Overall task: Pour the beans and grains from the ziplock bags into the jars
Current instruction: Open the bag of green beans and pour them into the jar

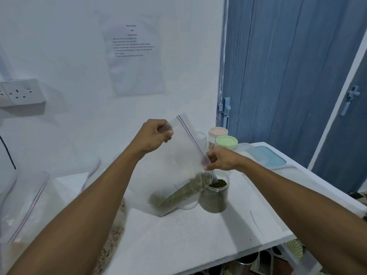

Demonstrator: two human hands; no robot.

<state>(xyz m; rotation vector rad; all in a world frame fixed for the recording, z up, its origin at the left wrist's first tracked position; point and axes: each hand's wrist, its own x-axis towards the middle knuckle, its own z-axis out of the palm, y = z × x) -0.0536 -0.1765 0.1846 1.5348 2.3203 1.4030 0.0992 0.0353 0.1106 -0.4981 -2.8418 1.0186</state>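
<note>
At centre frame: ziplock bag (178,155), tilted, left grip (153,135) pinching its raised corner, right grip (220,158) pinching its mouth over the nearly full jar (214,197) on the surface (198,235); best raise the corner slowly, mouth inside rim.

The ziplock bag (178,155) was thin, clear plastic film, faintly glossy and creased. The jar (214,197) was smooth transparent plastic. The tabletop (198,235) looked matt white, a little scuffed. The pink lid (218,131) and green lid (226,141) were smooth matt plastic. The door (278,76) showed blue wood grain.
</note>
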